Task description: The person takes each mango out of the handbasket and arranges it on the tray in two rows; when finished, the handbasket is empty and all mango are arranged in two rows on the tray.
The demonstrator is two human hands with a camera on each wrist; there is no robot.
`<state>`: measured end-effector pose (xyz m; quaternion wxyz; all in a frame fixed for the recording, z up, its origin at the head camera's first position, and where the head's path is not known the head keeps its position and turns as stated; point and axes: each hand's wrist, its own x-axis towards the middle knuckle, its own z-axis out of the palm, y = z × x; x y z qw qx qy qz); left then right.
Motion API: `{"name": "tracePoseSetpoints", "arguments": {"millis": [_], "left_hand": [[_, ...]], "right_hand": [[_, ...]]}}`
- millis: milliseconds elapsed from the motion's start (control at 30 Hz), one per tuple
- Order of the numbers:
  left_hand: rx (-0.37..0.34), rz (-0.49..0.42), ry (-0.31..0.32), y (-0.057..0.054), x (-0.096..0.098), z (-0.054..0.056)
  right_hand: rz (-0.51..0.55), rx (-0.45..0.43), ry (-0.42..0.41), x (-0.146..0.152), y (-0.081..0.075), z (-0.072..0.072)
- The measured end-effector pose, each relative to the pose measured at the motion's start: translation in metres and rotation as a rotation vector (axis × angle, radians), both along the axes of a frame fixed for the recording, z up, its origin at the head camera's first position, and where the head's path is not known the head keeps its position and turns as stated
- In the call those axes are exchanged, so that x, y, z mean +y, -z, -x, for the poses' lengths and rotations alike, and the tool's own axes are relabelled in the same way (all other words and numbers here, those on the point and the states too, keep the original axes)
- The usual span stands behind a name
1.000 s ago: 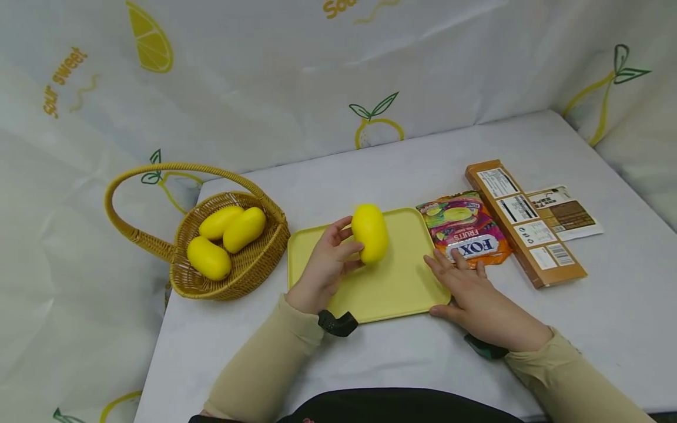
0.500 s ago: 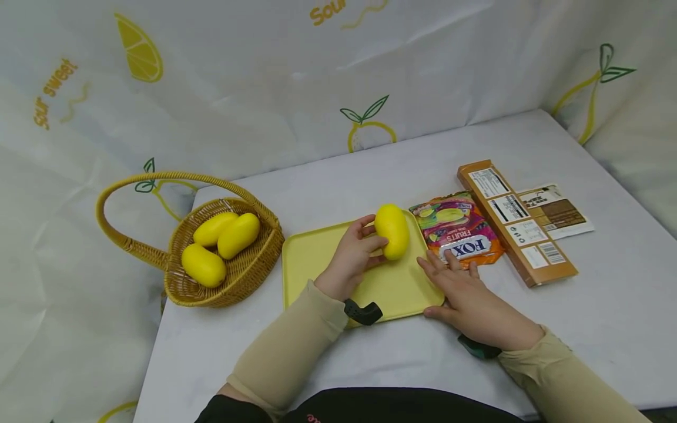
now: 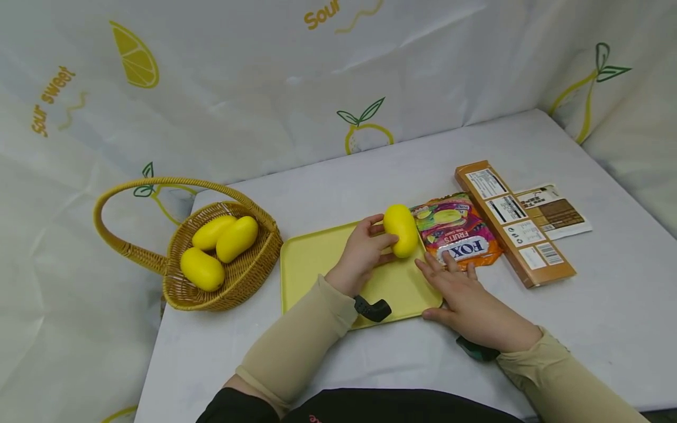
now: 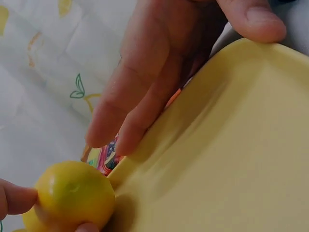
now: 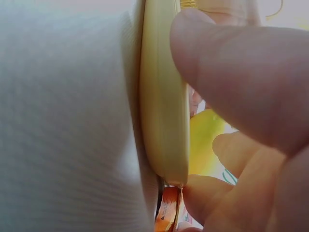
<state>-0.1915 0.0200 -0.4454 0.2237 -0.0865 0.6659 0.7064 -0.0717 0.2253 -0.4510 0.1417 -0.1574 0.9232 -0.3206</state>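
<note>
1. A smooth, oblong yellow fruit (image 3: 401,230) is held at the right end of a pale yellow tray (image 3: 309,270); whether it touches the tray is unclear.
2. Its long axis runs away from the person, near end angled slightly right. In the left wrist view, a rounded, greenish-tinged end faces the camera.
3. The left hand (image 3: 364,254) holds the fruit from its left, thumb and fingers curled against it.
4. The right hand (image 3: 471,299) grasps nothing; its fingers are spread, its thumb touching the tray's rim near the front right corner.
5. Just beyond those fingers, a colourful packet (image 3: 449,220) reads "FOX" and "FRUITS", upside down.
6. Beside it, a long brown box (image 3: 515,226) carries 4 white labels, 1 barcoded; their print is too small to read.
7. A flat packet (image 3: 567,216) lies beyond the box.
8. Left of the tray, a handled wicker basket (image 3: 260,261) holds 3 more yellow fruits (image 3: 237,239).
9. The backdrop (image 3: 254,111) reads "sour sweet".
</note>
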Motion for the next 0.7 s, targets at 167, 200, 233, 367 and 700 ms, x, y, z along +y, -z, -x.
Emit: {"name": "tracePoseSetpoints", "arguments": {"millis": [167,200,233,367,700], "left_hand": [[-0.007,0.035,0.025,0.002,-0.002,0.0],[-0.009,0.04,0.028,0.003,-0.003,0.0],[-0.008,0.045,0.032,0.003,-0.004,0.0],[-0.005,0.075,0.049,0.003,-0.008,0.001],[-0.036,0.092,0.067,-0.014,-0.029,0.003]], "right_hand": [[0.007,-0.011,0.002,0.001,0.001,0.001],[0.008,-0.011,0.002,0.001,0.001,0.001],[0.01,-0.012,0.003,0.001,0.001,0.001],[0.011,-0.01,0.003,0.0,0.001,0.001],[0.038,-0.003,-0.003,0.002,0.002,0.0]]}}
